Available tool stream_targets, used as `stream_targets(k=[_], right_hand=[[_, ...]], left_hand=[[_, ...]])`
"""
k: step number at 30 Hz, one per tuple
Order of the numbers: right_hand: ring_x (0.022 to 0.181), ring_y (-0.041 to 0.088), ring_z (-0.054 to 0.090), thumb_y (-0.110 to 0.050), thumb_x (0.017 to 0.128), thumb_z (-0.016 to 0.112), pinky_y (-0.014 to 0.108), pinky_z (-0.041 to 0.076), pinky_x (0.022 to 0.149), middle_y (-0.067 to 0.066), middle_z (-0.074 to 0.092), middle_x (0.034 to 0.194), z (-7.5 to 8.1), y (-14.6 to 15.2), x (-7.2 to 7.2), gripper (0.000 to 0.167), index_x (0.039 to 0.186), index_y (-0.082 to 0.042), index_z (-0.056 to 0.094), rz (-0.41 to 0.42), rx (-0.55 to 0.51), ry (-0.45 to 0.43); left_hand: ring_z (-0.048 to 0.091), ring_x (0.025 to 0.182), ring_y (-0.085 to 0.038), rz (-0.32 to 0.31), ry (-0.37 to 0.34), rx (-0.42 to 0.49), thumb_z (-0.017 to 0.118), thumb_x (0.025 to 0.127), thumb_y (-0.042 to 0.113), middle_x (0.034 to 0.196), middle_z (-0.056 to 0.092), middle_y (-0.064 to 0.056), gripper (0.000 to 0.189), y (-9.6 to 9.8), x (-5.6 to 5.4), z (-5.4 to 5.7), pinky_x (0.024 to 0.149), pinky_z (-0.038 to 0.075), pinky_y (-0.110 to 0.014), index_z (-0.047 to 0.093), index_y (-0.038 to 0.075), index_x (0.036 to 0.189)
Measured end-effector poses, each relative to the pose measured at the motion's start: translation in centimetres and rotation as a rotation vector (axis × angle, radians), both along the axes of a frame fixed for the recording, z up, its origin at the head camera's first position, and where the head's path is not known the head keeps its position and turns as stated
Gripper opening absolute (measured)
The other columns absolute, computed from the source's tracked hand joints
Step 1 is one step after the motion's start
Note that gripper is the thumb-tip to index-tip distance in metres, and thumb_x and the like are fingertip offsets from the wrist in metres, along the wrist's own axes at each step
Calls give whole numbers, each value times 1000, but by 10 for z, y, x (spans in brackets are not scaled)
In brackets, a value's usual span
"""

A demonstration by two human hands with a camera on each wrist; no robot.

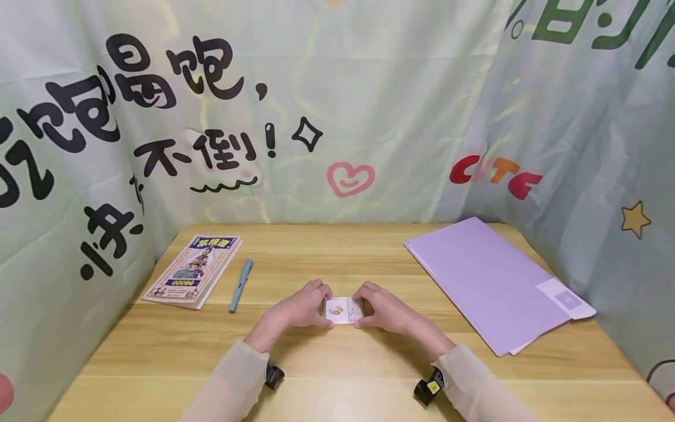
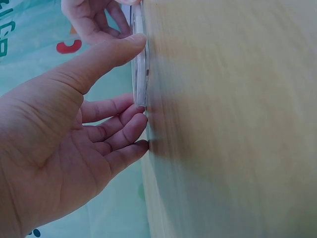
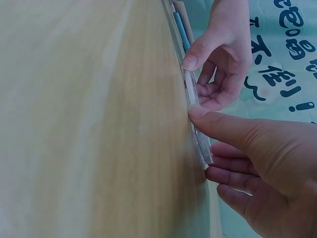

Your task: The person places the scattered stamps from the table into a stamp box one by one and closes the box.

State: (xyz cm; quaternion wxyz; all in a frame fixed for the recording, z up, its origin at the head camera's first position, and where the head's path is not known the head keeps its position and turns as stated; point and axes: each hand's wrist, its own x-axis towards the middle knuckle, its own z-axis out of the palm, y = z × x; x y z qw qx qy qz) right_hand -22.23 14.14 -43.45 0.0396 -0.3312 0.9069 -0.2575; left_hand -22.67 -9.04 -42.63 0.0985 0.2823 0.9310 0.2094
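Note:
A small flat clear plastic case [image 1: 337, 310], with pale printed pictures showing through its top, lies on the wooden table in front of the person. My left hand [image 1: 303, 306] holds its left end, the thumb at the near edge and fingers at the far edge. On the opposite end, my right hand [image 1: 387, 310] grips it the same way. Both wrist views show the case's thin side, low against the tabletop; the left thumb [image 2: 121, 49] and the right thumb [image 3: 213, 121] press its near edge. What lies inside is too small to make out.
A booklet with a colourful cover [image 1: 194, 271] lies at the table's left, with a blue pen [image 1: 241, 285] beside it. A purple folder [image 1: 485, 281] covers part of the right side. Printed cloth [image 1: 401, 117] walls in the table's back and sides.

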Motion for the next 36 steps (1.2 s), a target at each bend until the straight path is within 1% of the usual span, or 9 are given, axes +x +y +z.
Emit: stream_targets(k=[7,13,21,31,32,36], right_hand=[[95,15,57,-22,79,82,31,52,86,7,62,109,-1,0,-1,44,112,-1,63,1,0,15],[96,16,57,-22,79,82,31,52,86,8,61,110,-1,0,-2,45,113,-2,62,-1,-6,10],[99,18,57,-22,77,83,35,51,90,8,62,111,-1,1,-6,46,113,-2,62,1,-14,-8],[103,19,58,-24,78,83,38,50,94,7,61,112,-5,5,-10,47,114,-3,61,23,-31,-1],[103,20,58,-24,78,82,39,50,95,7,61,112,-5,6,-10,47,114,-3,61,24,-35,2],[107,23,59,-24,82,79,43,50,98,9,62,115,-4,7,-8,46,117,-2,60,17,-72,8]], left_hand=[[43,92,-14,-13,16,-3,83,77,29,103,51,-5,51,0,-1,-2,83,46,-30,57,3,112],[43,92,-15,-12,19,-3,83,77,28,103,51,-6,50,0,-2,-1,83,46,-31,57,3,112],[44,93,-15,-7,13,-7,82,77,30,105,51,-5,52,0,-3,0,84,47,-32,57,3,114],[44,93,-16,-15,23,-6,82,78,31,105,52,-5,52,1,-5,-1,86,47,-34,56,4,113],[45,94,-16,-17,20,-2,83,77,31,106,52,-6,53,0,-5,0,87,47,-35,56,3,114],[51,106,-21,-1,15,32,81,80,31,117,55,-11,67,-1,-4,1,97,49,-40,50,-2,129]])
